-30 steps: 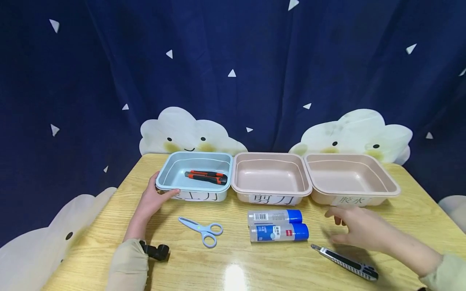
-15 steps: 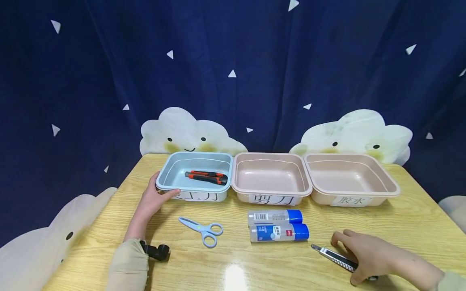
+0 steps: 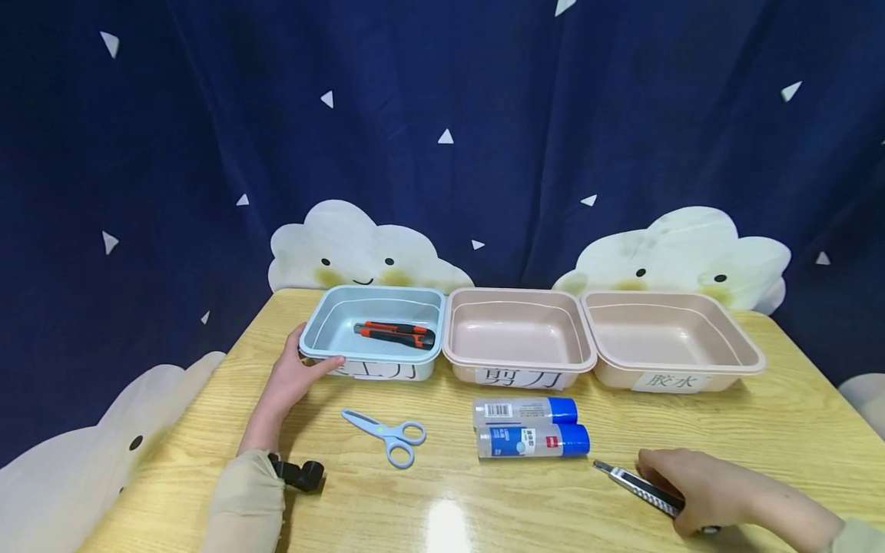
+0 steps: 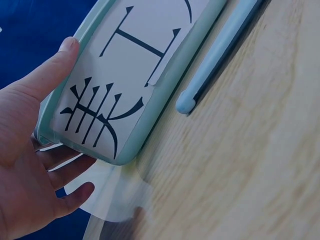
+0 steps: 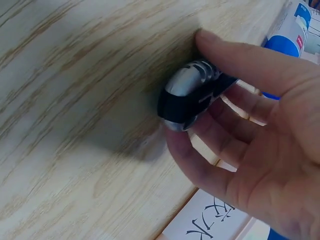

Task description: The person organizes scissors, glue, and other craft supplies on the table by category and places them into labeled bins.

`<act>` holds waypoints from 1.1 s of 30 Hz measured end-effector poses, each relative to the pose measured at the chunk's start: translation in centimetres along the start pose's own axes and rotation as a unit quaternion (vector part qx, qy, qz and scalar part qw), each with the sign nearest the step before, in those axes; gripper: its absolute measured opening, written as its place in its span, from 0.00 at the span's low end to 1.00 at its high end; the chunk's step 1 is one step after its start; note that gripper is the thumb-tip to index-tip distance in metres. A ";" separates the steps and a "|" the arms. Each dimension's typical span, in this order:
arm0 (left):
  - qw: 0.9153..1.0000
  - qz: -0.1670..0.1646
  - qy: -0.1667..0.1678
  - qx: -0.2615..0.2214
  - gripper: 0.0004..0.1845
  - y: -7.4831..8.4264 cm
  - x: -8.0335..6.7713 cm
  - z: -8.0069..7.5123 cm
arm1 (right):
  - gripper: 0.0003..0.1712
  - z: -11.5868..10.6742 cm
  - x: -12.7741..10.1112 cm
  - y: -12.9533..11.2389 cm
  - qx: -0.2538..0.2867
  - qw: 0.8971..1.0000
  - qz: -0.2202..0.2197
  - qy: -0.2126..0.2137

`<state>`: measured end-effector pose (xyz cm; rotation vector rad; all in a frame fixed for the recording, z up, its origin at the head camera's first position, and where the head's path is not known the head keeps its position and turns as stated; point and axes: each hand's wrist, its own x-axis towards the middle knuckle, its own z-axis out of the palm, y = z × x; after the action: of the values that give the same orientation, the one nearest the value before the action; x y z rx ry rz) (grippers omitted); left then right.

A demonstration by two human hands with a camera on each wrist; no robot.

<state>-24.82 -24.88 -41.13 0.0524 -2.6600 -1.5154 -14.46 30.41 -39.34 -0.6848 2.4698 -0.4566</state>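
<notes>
The right hand (image 3: 698,491) grasps the silver knife (image 3: 632,485) on the table (image 3: 442,507), just beside two glue bottles (image 3: 531,427). The left hand (image 3: 293,376) clasps a corner of the blue tray (image 3: 314,349), seemingly thumb in front, with scissors (image 3: 386,435) near.

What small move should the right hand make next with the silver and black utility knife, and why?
Probably lift it just off the table. The right hand already has thumb and fingers curled round the silver and black utility knife, which still lies on the wooden table. The left hand steadies the light blue plastic tray, which holds an orange and black utility knife.
</notes>
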 end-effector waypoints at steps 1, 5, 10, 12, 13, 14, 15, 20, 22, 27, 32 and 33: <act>1.000 0.000 0.000 0.000 0.56 0.0 0.0 0.0 | 0.26 0.0 0.0 0.1 -0.001 1.000 -0.004 0.001; 1.000 0.006 0.001 -0.003 0.56 0.0 0.0 0.1 | 0.25 -0.1 -0.3 0.3 -0.017 0.999 -0.038 0.020; 1.000 0.010 0.003 -0.007 0.55 -0.1 0.0 0.0 | 0.26 -0.8 -0.4 0.1 -0.064 0.991 -0.091 0.074; 1.000 0.009 0.002 -0.006 0.55 -0.1 0.0 0.0 | 0.27 -1.1 -0.3 0.1 -0.083 0.986 -0.109 0.094; 1.000 0.010 0.003 -0.004 0.55 -0.1 0.0 0.0 | 0.27 -1.3 -0.3 0.0 -0.092 0.983 -0.116 0.104; 1.000 0.010 0.003 -0.003 0.55 -0.1 0.0 0.0 | 0.27 -1.5 -0.3 -0.1 -0.101 0.981 -0.119 0.112; 1.000 0.010 0.003 -0.001 0.55 -0.1 0.0 0.0 | 0.27 -1.7 -0.3 -0.3 -0.109 0.980 -0.118 0.119; 1.000 0.011 0.006 0.004 0.55 0.0 0.0 0.0 | 0.26 -2.9 -0.3 -1.3 -0.125 0.977 -0.101 0.137; 1.000 0.011 0.007 0.005 0.55 0.0 0.1 0.1 | 0.26 -3.4 -0.2 -1.6 -0.132 0.975 -0.104 0.147; 1.000 0.010 0.008 0.003 0.55 0.1 0.2 0.0 | 0.25 -4.5 0.2 -2.6 -0.157 0.964 -0.118 0.181; 1.000 0.015 0.005 -0.003 0.55 0.1 0.1 0.0 | 0.21 -5.2 0.7 -3.8 -0.184 0.955 -0.111 0.203; 1.000 0.015 0.004 -0.005 0.55 0.0 0.0 0.0 | 0.20 -5.3 0.8 -4.1 -0.189 0.954 -0.113 0.206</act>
<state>-24.84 -24.83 -41.14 0.0180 -2.6355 -1.5160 -16.60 27.57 -33.61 -1.1328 2.9259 -0.2224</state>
